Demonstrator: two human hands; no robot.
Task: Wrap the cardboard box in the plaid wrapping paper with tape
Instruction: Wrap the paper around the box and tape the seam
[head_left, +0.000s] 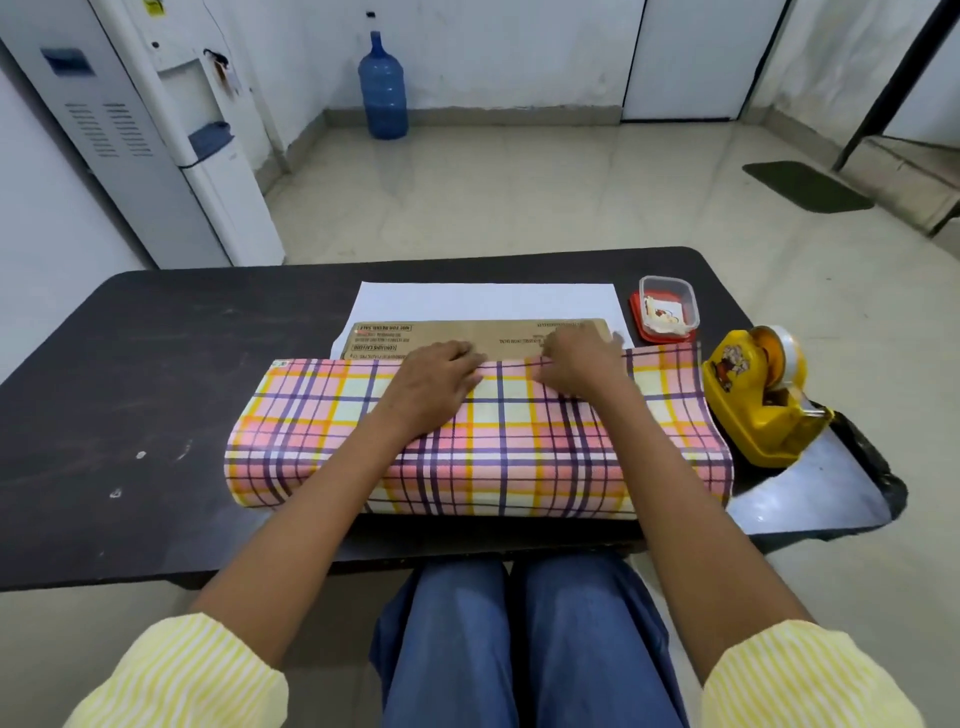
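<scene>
A: Why do both hands press the plaid wrapping paper (483, 431)?

B: So it stays folded over the cardboard box (483, 335). Left hand (434, 376) fingers lie flat, together; right hand (576, 366) fingers pinch the paper's edge. The tape dispenser (761, 397) waits near.

glossy plaid wrapping paper (519, 441) over a matt brown cardboard box (483, 335); dark, scuffed matt worktop (130, 364); shiny yellow plastic tape dispenser (758, 405); clear plastic container (667, 306) nearby.

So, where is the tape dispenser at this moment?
The yellow tape dispenser stands on the right end of the black table, just right of the plaid wrapping paper and nearer than the small plastic container.
</scene>
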